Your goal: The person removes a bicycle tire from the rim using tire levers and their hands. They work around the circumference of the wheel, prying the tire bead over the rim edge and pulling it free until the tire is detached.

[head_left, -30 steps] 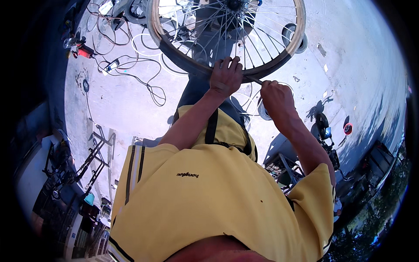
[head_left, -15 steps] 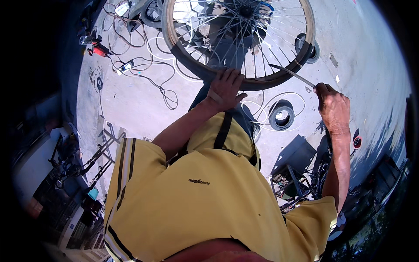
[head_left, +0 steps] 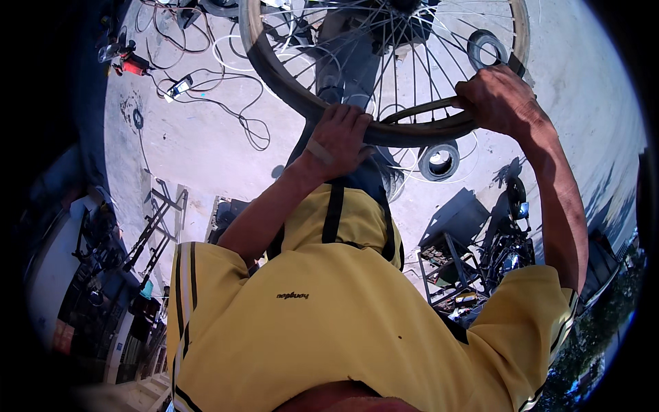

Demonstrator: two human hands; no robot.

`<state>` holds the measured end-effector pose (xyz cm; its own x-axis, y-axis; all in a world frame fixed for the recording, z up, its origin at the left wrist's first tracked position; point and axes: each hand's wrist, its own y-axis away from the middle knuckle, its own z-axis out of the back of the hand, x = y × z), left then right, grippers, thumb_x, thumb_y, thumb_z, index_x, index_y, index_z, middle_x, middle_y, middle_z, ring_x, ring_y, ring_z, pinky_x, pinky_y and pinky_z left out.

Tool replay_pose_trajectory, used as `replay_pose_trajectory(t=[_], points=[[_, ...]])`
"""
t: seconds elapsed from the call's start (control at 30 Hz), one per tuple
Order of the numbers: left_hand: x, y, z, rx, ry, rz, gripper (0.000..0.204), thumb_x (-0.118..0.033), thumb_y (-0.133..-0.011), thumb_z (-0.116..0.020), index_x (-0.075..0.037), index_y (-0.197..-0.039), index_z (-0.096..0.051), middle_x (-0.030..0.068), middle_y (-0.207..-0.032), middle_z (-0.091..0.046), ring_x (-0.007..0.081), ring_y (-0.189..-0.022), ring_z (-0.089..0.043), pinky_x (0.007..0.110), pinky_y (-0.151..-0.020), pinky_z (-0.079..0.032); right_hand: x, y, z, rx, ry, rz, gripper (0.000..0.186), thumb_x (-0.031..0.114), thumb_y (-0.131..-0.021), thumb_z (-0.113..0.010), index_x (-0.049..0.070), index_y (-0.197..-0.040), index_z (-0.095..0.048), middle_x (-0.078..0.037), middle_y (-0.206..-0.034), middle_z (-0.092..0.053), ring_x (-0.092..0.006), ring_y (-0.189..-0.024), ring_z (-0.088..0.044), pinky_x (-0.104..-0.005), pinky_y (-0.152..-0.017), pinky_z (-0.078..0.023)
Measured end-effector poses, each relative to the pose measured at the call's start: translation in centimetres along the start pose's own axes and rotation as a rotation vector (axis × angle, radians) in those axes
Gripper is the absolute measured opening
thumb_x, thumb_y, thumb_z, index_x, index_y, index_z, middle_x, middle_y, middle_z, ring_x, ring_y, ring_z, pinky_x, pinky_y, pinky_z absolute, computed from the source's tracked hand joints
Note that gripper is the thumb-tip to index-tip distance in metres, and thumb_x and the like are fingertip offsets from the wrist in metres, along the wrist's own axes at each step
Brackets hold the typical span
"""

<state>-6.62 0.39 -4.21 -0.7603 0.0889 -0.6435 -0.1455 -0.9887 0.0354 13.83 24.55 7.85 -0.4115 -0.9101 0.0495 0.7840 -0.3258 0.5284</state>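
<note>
A large spoked wheel (head_left: 292, 84) with a dark tire on its rim stands before me at the top, its hub (head_left: 403, 5) cut by the upper edge. My left hand (head_left: 338, 136) holds the wheel's near side, with fingers curled over the tire and a light strip around the wrist area. On the wheel's lower right, my right hand (head_left: 498, 99) is closed round a slim tire lever (head_left: 425, 108). The lever lies slantwise along the inside of the rim, its tip close to my left fingers. How the tip meets the tire is hard to make out.
Loose tires (head_left: 439, 161) lie on the concrete beyond and right of my legs. Cables (head_left: 240, 113) and a red power tool (head_left: 134, 64) are at the left. A dark metal frame (head_left: 449, 264) stands at the right, and a metal rack (head_left: 165, 209) at the left.
My right hand has moved up and inward to the rim, bringing the lever from outside the wheel to along its lower edge. My left hand still holds the tire.
</note>
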Motion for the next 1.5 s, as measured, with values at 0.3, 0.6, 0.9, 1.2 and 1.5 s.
replay_pose_trajectory(t=[0.3, 0.6, 0.9, 1.2, 1.5], points=[[-0.6, -0.6, -1.5, -0.012, 0.067, 0.023, 0.053, -0.027, -0.077, -0.084, -0.003, -0.117, -0.06, 0.0152, -0.113, -0.063, 0.0346, -0.111, -0.059, 0.049, -0.1, -0.042, -1.3, -5.4, 0.7, 0.104, 0.024, 0.238, 0.02, 0.025, -0.089, -0.079, 0.008, -0.079, -0.078, -0.011, -0.065, -0.069, -0.0255, -0.063, -0.07, -0.0388, -0.066, -0.055], [-1.3, -0.7, -2.6, -0.056, 0.142, 0.077, 0.055, -0.023, -0.073, -0.086, -0.003, -0.117, -0.059, 0.015, -0.112, -0.064, 0.0354, -0.111, -0.06, 0.048, -0.1, -0.042, 0.0, -7.5, 0.9, 0.093, 0.083, 0.36, 0.02, 0.028, -0.087, -0.081, 0.009, -0.081, -0.078, -0.008, -0.067, -0.069, -0.0256, -0.069, -0.07, -0.0392, -0.072, -0.055], [-1.6, 0.4, -0.4, -0.41, 0.318, 0.173, 0.07, -0.028, -0.077, -0.088, -0.001, -0.131, -0.05, 0.0214, -0.135, -0.05, 0.0358, -0.127, -0.05, 0.052, -0.109, -0.039, 9.1, -3.2, 3.4, 0.073, 0.255, 0.268, 0.009, 0.007, -0.077, -0.075, 0.012, -0.07, -0.074, -0.003, -0.069, -0.07, -0.0172, -0.072, -0.074, -0.0314, -0.066, -0.057], [6.3, -0.3, -0.7, -0.578, 1.614, 1.139, 0.05, -0.028, -0.088, -0.082, 0.007, -0.116, -0.06, 0.0154, -0.098, -0.07, 0.0241, -0.093, -0.07, 0.035, -0.088, -0.057, 8.7, -2.8, 3.5, 0.434, 0.131, 0.307, 0.016, 0.0, -0.087, -0.066, -0.003, -0.103, -0.069, -0.014, -0.075, -0.071, -0.0305, -0.074, -0.073, -0.0407, -0.067, -0.058], [6.0, 1.0, -3.9, -0.552, 1.873, 0.894, 0.037, -0.014, -0.091, -0.074, 0.01, -0.116, -0.062, 0.0212, -0.103, -0.073, 0.0272, -0.095, -0.073, 0.037, -0.09, -0.058, 9.3, -3.7, 3.1, 0.782, -0.52, -0.35, 0.032, 0.003, -0.095, -0.059, -0.001, -0.123, -0.071, -0.02, -0.084, -0.072, -0.0287, -0.077, -0.071, -0.0447, -0.078, -0.055]])
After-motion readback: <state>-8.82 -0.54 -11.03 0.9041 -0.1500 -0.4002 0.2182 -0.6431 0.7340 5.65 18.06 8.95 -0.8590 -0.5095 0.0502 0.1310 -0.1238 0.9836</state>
